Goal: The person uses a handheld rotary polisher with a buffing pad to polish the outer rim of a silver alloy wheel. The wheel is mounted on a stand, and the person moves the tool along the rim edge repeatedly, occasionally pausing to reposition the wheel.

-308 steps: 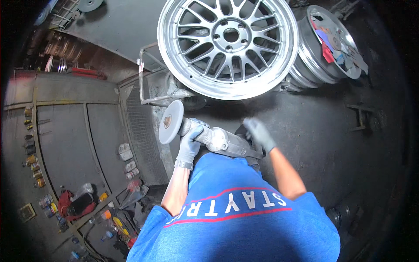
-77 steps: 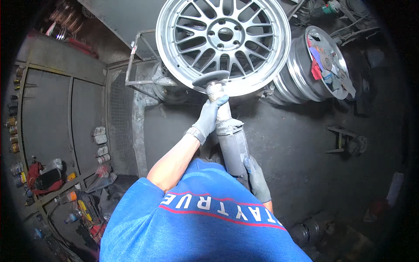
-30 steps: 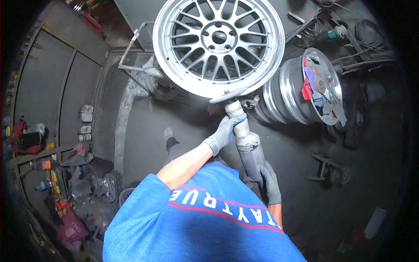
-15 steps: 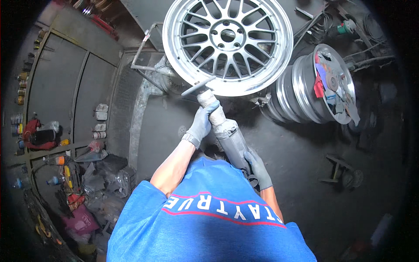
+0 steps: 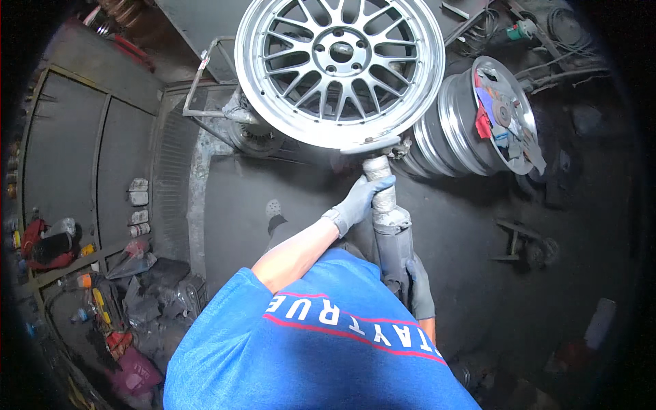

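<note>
A silver multi-spoke alloy wheel rim faces me at the top of the view. In my gloved hands is a grey power polisher with a pale taped neck. Its flat round disc is at the rim's lower lip; whether it presses on the metal I cannot tell. My left hand is wrapped round the taped neck just below the disc. Lower down, my right hand grips the tool's body near its rear end; some of its fingers are hidden behind the casing.
To the right lies another wheel on its side, with coloured abrasive pieces in its face. A metal frame stands left of the rim. Bags and bottles crowd the left wall. A small metal stand is on the floor at right.
The polisher and both my hands have swung rightward along the rim's lower edge. Its disc has gone from the lower left of the rim to the lower right, and the view has shifted slightly.
</note>
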A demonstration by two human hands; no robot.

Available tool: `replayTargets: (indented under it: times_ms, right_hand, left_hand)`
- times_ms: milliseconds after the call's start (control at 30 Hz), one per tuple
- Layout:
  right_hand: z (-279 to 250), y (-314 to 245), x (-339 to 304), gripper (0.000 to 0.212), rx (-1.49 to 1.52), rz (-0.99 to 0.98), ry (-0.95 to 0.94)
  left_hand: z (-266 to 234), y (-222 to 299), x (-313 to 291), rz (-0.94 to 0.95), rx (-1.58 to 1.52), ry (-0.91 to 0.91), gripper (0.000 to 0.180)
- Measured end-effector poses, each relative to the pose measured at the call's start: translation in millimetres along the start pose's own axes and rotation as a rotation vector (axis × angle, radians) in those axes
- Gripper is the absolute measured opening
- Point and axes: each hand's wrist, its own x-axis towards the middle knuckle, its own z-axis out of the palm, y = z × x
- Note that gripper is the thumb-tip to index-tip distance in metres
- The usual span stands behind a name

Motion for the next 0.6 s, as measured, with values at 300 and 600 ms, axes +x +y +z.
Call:
replayTargets:
  times_ms: [300,600]
  right_hand:
    - [111.3,14.9,-42.1,0.064,0.262,0.103,0.046]
    - [187.0,66.1,-22.3,0.064,0.083,0.083,0.03]
  left_hand:
    - [-36.8,42.6,-37.1,-0.11,0.057,0.02,0.041]
    - [-110.3,128.7,-81.0,-0.089,0.053,0.051,0.046]
